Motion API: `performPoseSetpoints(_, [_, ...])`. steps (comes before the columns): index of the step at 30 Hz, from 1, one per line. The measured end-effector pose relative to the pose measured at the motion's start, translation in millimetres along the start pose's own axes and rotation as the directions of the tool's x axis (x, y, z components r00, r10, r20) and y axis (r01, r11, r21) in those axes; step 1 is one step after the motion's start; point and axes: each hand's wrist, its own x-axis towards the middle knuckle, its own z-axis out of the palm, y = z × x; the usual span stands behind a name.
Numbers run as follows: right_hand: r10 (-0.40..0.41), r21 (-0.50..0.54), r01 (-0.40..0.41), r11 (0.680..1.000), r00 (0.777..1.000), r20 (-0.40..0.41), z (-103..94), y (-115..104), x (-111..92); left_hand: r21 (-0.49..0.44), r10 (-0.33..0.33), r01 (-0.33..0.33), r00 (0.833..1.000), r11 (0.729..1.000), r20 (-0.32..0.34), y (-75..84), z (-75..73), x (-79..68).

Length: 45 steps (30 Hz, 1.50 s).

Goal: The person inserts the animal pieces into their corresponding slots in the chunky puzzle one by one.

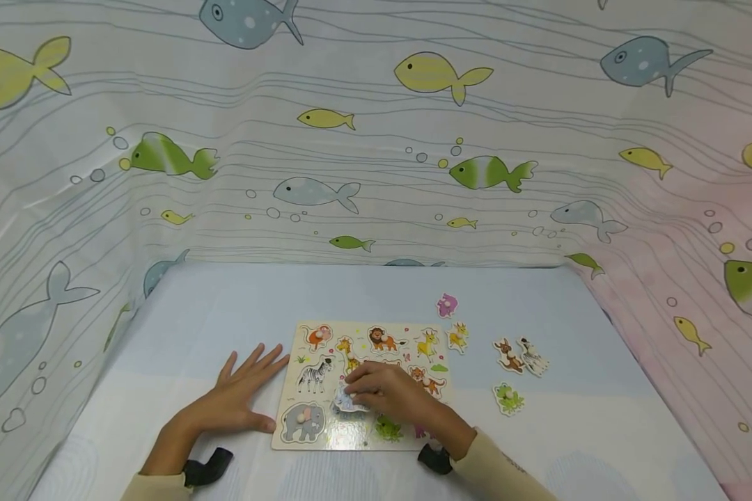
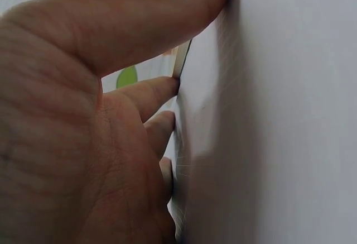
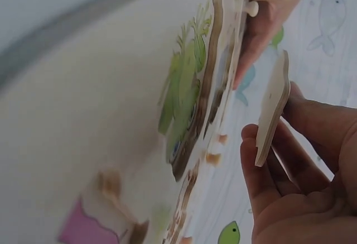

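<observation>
A wooden animal puzzle board (image 1: pixel 345 437) lies on the table. My right hand (image 1: pixel 391 391) is over its lower middle, pinching a pale bluish puzzle piece (image 1: pixel 346 402) between thumb and fingers. In the right wrist view that wooden piece (image 3: pixel 273 110) is tilted, its bare back and edge facing the camera, a gap between it and the board. My left hand (image 1: pixel 241 390) rests on the table with spread fingers, fingertips and thumb at the board's left edge. On the board are an elephant piece (image 1: pixel 303 422) with a knob, a zebra (image 1: pixel 315 374) and a printed frog (image 1: pixel 388 427).
Right of the board lie loose pieces: a purple animal (image 1: pixel 447 305), a yellow goat (image 1: pixel 458 337), a brown animal (image 1: pixel 509 355), a black-and-white animal (image 1: pixel 533 357) and a green frog (image 1: pixel 509 399). A fish-patterned curtain (image 1: pixel 376 153) surrounds the table (image 1: pixel 238 299).
</observation>
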Motion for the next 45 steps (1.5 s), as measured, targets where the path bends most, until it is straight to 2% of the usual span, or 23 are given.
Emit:
performPoseSetpoints(7, [-0.016, -0.032, 0.017, 0.999, 1.0, 0.025, 6.7, 0.3, 1.3, -0.002, -0.007, 0.007, 1.0, 1.0, 0.003, 0.0, 1.2, -0.8])
performPoseSetpoints(19, [-0.017, -0.063, 0.021, 0.998, 0.998, 0.055, 3.8, -1.4, -0.6, 0.001, -0.007, 0.007, 1.0, 1.0, 0.002, -1.4, 2.9, -0.6])
performPoseSetpoints(45, [-0.026, -0.19, 0.033, 0.981, 0.999, 0.039, 12.2, 7.2, 5.4, -0.014, -0.01, 0.01, 1.0, 1.0, 0.011, 0.0, 0.5, 1.1])
